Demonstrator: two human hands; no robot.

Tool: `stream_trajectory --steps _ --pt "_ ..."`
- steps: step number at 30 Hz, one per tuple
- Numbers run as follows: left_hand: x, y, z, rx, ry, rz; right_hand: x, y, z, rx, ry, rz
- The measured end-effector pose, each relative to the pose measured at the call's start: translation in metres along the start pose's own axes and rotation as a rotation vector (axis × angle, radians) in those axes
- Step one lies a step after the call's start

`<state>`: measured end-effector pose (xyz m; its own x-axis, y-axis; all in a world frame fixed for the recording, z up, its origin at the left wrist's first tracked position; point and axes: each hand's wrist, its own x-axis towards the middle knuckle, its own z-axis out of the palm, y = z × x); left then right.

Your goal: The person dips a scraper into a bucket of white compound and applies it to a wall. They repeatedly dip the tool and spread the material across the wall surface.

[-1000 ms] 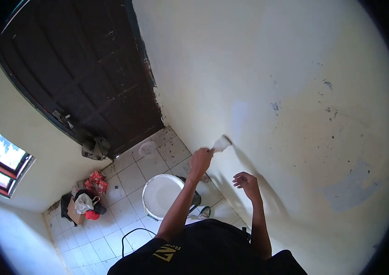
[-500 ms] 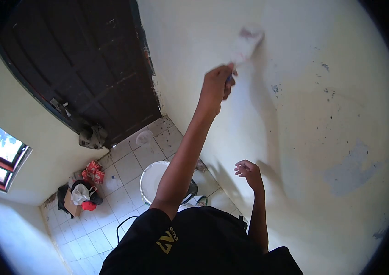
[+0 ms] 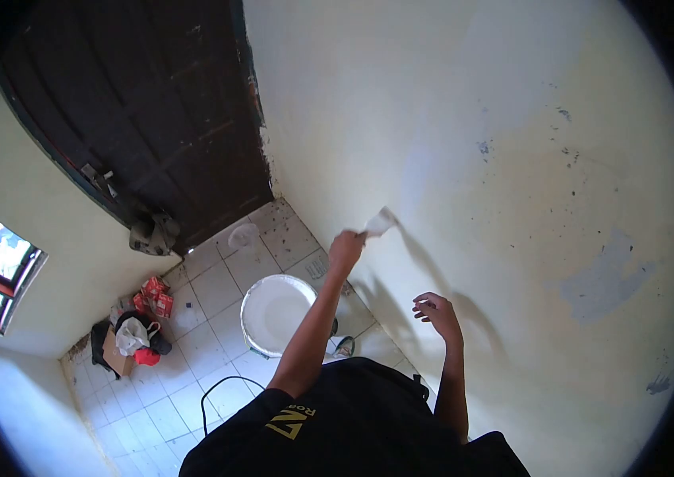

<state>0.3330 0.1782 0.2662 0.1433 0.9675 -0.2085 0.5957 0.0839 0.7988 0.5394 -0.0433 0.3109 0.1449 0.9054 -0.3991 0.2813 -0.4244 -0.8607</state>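
Observation:
My left hand (image 3: 346, 250) is closed around the handle of a paintbrush (image 3: 382, 222), its whitish, wide head angled up and to the right. The head is at the pale wall (image 3: 448, 159), where it casts a long shadow; whether it touches is hard to tell. Lower and to the right, my right hand (image 3: 437, 314) hangs in front of the same wall, its fingers loosely bent and apart with nothing in them. Below my left forearm, a round white bucket (image 3: 253, 298) stands on the floor, its inside white.
A dark wooden door (image 3: 138, 103) stands at upper left, with a grey bag (image 3: 154, 236) by its handle. Red boxes (image 3: 154, 298) and a white plastic bag (image 3: 134, 337) lie on the tiled floor (image 3: 210, 282). A clear plastic container (image 3: 243, 236) sits near the door.
My left hand has swept the paintbrush down and slightly left along the wall, from high up to lower on it. My right hand has barely moved. More of the bucket shows.

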Motion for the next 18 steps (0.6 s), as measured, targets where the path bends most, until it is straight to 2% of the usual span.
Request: stream_trajectory --steps 1,4,5,6,8,10,13,14,15,17,18 --pt "0.016 0.007 -0.002 0.058 0.022 0.156 -0.002 0.0 0.0 -0.004 0.01 0.008" --pt "-0.001 0.121 -0.071 -0.348 0.005 0.173 -0.006 -0.007 -0.002 -0.04 0.014 0.007" --pt "-0.01 0.157 -0.096 -0.63 -0.072 0.195 -0.008 -0.01 -0.003 -0.05 0.015 -0.009" --pt "-0.024 0.193 -0.121 -0.785 -0.12 0.209 -0.007 -0.013 -0.004 -0.067 0.011 -0.001" --pt "-0.038 0.243 -0.15 -1.034 -0.161 0.387 -0.009 -0.019 -0.005 -0.07 0.012 0.028" --pt "-0.043 0.272 -0.169 -1.071 -0.205 0.606 -0.013 -0.031 -0.006 -0.088 0.021 0.03" --pt "-0.032 0.27 -0.158 -0.962 -0.159 0.553 -0.016 -0.033 -0.012 -0.083 0.039 0.01" --pt "-0.02 0.253 -0.141 -0.892 -0.139 0.459 -0.015 -0.032 -0.013 -0.063 0.045 -0.008" --pt "-0.003 0.227 -0.116 -0.818 -0.121 0.366 -0.013 -0.028 -0.015 -0.063 0.046 -0.01" --pt "0.019 0.161 -0.077 -0.839 -0.296 0.145 -0.014 -0.016 -0.015 -0.043 0.067 0.069" --pt "0.023 0.13 -0.061 -0.82 -0.289 0.092 -0.014 -0.014 -0.015 -0.038 0.07 0.068"
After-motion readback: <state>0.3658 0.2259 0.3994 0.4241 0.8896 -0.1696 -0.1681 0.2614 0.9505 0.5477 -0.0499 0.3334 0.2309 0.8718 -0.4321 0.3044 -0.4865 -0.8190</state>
